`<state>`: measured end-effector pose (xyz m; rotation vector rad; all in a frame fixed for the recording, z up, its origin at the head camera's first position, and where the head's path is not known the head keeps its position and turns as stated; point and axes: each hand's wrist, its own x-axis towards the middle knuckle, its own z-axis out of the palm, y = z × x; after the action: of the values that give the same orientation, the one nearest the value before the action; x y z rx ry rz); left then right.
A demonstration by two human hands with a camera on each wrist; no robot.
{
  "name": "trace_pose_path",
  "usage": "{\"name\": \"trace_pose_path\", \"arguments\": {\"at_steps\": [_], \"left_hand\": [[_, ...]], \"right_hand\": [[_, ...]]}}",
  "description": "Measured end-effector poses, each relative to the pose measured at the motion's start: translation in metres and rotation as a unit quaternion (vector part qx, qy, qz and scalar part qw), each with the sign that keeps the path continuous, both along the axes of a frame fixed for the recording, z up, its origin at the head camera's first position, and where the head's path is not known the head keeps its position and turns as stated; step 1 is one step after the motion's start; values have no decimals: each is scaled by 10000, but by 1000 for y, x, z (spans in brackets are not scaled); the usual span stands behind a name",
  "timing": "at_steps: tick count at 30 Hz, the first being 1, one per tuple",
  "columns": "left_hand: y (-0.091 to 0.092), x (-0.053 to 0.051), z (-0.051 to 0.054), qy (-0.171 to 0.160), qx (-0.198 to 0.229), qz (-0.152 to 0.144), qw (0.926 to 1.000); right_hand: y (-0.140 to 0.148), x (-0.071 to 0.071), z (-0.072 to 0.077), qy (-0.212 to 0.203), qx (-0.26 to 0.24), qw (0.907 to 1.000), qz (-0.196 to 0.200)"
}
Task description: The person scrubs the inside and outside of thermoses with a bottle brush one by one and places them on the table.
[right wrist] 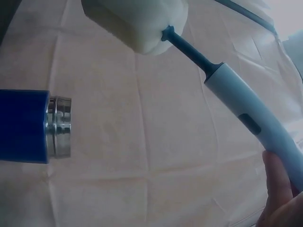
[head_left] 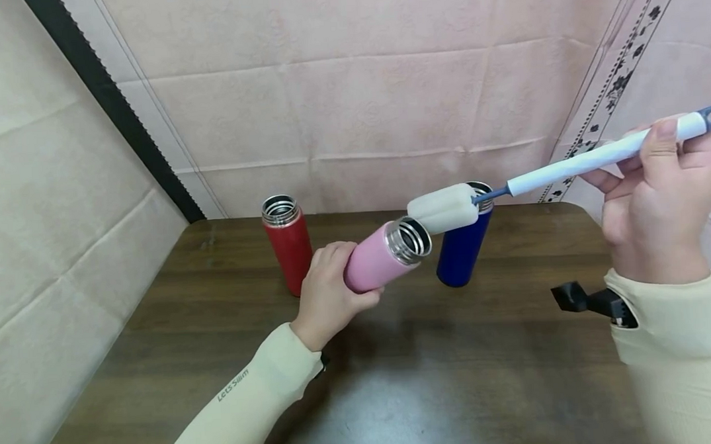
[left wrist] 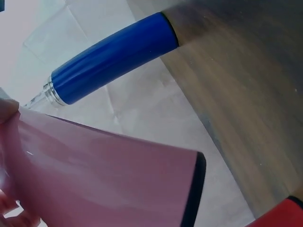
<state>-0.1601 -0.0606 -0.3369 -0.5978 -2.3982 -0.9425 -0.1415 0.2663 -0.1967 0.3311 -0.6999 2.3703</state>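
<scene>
A pale cloth (head_left: 356,103) with fold lines hangs at the far side and also at the left and the right of the scene. In front of it lies the brown wooden surface (head_left: 487,362), which has a shine at its near part. Two cream sleeves come in from the near side: the left sleeve (head_left: 262,398) and the right sleeve (head_left: 683,366).

The longest tool is a cleaning brush (head_left: 573,164), with pale blue handle; it is in the air, over the right half of the scene. Three bottles have uncovered metal mouths. The blue bottle (head_left: 465,247) stands upright at the far right, and the red bottle (head_left: 289,251) stands upright at the far left. The pink bottle (head_left: 375,261) is between them, a little nearer, and it is tilted with its mouth to the right.

The left hand (head_left: 331,289) has its fingers curled around the pink bottle. The right hand (head_left: 665,208) pinches the brush handle between thumb and fingers, near its right end. The white sponge head (head_left: 441,208) is just beside the pink bottle's mouth; I cannot tell if they touch. Small dark lettering (head_left: 233,385) is on the left sleeve.
</scene>
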Motion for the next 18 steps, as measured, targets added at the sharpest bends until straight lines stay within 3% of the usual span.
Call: {"name": "trace_pose_path", "arguments": {"at_steps": [5,10,18], "left_hand": [[-3,-5,1,-199,389,215,9988],[-4,-9,-2,-417,436,416,9973],[-2,-11,-4,-520,219,701,9959]], "right_hand": [[-6,7,-1,161,142,9998,-17],[-13,11,0,378,266,9989,20],[-22,12,-4,528,266,9955,739]]}}
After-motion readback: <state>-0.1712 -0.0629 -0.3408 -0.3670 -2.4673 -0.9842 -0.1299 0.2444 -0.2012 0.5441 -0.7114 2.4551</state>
